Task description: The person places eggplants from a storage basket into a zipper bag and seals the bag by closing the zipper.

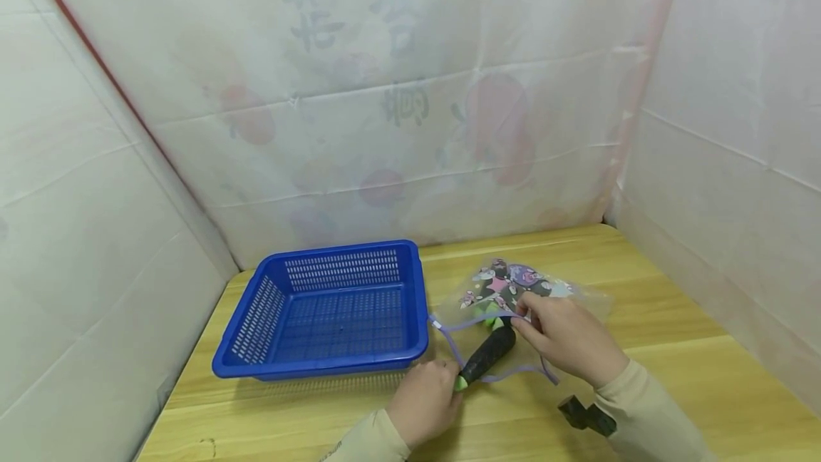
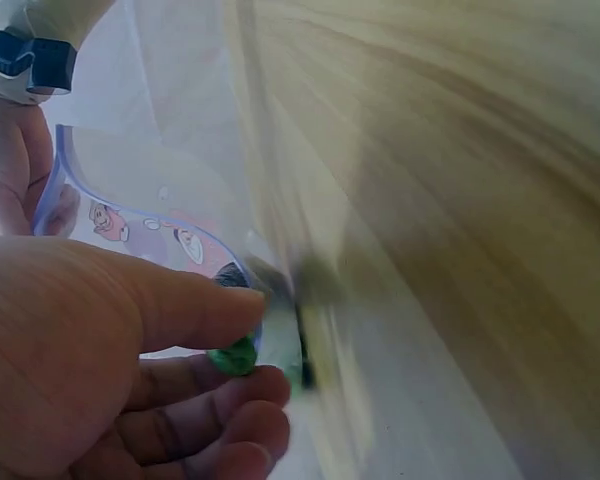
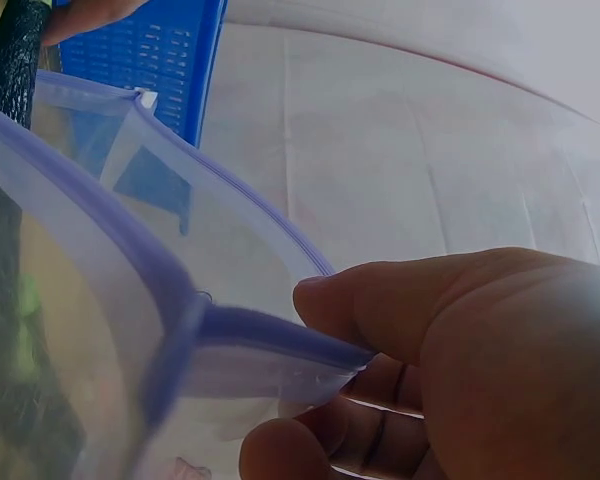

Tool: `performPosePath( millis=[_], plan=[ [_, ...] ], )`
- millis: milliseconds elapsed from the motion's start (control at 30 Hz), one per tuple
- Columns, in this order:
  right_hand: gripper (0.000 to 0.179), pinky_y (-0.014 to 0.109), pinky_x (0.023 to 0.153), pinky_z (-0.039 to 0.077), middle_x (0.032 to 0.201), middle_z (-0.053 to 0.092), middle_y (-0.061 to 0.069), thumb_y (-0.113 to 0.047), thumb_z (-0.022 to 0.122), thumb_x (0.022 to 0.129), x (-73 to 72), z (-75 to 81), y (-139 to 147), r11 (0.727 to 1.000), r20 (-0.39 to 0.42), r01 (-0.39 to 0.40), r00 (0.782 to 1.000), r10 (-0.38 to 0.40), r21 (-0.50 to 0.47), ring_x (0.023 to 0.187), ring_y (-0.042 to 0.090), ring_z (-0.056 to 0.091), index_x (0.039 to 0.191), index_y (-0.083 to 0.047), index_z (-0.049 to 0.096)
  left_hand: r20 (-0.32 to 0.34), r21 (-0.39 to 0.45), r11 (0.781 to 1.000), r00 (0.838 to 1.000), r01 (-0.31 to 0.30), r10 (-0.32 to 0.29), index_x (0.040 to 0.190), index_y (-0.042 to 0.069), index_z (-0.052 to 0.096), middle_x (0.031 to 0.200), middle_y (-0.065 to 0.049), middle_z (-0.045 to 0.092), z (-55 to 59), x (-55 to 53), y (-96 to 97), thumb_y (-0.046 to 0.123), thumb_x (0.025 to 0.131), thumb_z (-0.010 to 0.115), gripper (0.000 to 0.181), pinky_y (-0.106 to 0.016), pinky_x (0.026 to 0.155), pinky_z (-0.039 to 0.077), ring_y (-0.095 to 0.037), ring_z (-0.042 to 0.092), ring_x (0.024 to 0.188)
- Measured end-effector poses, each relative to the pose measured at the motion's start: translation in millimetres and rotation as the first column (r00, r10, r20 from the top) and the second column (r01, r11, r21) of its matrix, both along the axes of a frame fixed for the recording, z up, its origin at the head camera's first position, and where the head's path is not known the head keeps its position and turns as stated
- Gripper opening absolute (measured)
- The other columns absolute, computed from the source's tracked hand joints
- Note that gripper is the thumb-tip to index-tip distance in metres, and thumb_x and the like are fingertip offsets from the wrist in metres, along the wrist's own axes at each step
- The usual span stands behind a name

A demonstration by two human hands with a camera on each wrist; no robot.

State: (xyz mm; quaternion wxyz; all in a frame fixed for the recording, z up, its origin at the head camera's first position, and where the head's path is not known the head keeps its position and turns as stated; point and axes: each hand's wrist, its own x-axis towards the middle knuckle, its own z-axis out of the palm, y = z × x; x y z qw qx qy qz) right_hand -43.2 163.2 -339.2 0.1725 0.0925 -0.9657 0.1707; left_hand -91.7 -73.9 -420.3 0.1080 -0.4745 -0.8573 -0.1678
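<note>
My left hand (image 1: 426, 401) pinches the green stem end of a long, dark eggplant (image 1: 489, 355), as the left wrist view also shows at the green stem (image 2: 235, 357). The eggplant slants through the mouth of a clear zip bag (image 1: 593, 300) with purple zip edges and cartoon prints. My right hand (image 1: 574, 339) holds the bag's rim, with the purple zip edge (image 3: 270, 330) between thumb and fingers in the right wrist view. The mouth gapes. Inside the bag, bright green parts (image 1: 492, 318) show beside dark shapes; their full outline is hidden.
A blue plastic basket (image 1: 321, 364) with slotted walls stands left of the bag on the wood-patterned table (image 1: 673, 348). Pale cloth walls (image 1: 385, 127) enclose the table at the back and both sides. A black device (image 1: 586, 416) sits at my right wrist.
</note>
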Motion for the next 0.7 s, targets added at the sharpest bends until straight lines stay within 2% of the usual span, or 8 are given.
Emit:
performPosePath(
  millis=[200, 467, 600, 700],
  plan=[
    [0.01, 0.02, 0.042, 0.03, 0.056, 0.039, -0.017, -0.018, 0.07, 0.088, 0.0, 0.4, 0.4, 1.0, -0.003, 0.002, 1.0, -0.002, 0.004, 0.046, -0.002, 0.031, 0.086, -0.019, 0.06, -0.027, 0.064, 0.998, 1.0, 0.003, -0.002, 0.071, 0.015, 0.059, 0.064, 0.005, 0.059, 0.5, -1.1, 8.1, 0.014, 0.078, 0.074, 0.017, -0.021, 0.046, 0.041, -0.008, 0.053, 0.053],
    [0.012, 0.019, 0.04, 0.03, 0.055, 0.038, -0.017, -0.019, 0.071, 0.087, -0.3, -1.7, 0.2, 1.0, -0.011, 0.008, 1.0, -0.008, -0.003, 0.045, -0.003, 0.031, 0.084, -0.021, 0.06, -0.05, 0.13, 0.991, 0.998, 0.029, -0.022, 0.083, 0.014, 0.067, 0.074, 0.005, 0.064, 0.9, -2.5, 23.8, 0.017, 0.078, 0.077, 0.011, -0.021, 0.056, 0.047, -0.007, 0.06, 0.064],
    [0.013, 0.019, 0.041, 0.03, 0.055, 0.038, -0.018, -0.018, 0.072, 0.086, -0.9, -2.7, -0.6, 1.0, -0.026, 0.006, 1.0, -0.006, 0.002, 0.046, -0.003, 0.031, 0.083, -0.021, 0.059, -0.04, 0.125, 0.992, 0.999, 0.029, -0.024, 0.085, 0.013, 0.069, 0.077, 0.004, 0.065, 0.7, -6.5, 32.9, 0.015, 0.078, 0.077, 0.011, -0.021, 0.058, 0.048, -0.007, 0.061, 0.066],
    [0.013, 0.019, 0.041, 0.03, 0.056, 0.038, -0.018, -0.018, 0.072, 0.086, -0.9, -3.0, -1.4, 1.0, -0.023, 0.006, 1.0, -0.006, -0.002, 0.046, -0.003, 0.032, 0.084, -0.021, 0.06, -0.022, 0.1, 0.995, 1.0, 0.02, -0.018, 0.084, 0.014, 0.068, 0.076, 0.005, 0.065, -0.1, -10.1, 40.4, 0.014, 0.078, 0.076, 0.01, -0.021, 0.054, 0.045, -0.007, 0.06, 0.065]
  ],
)
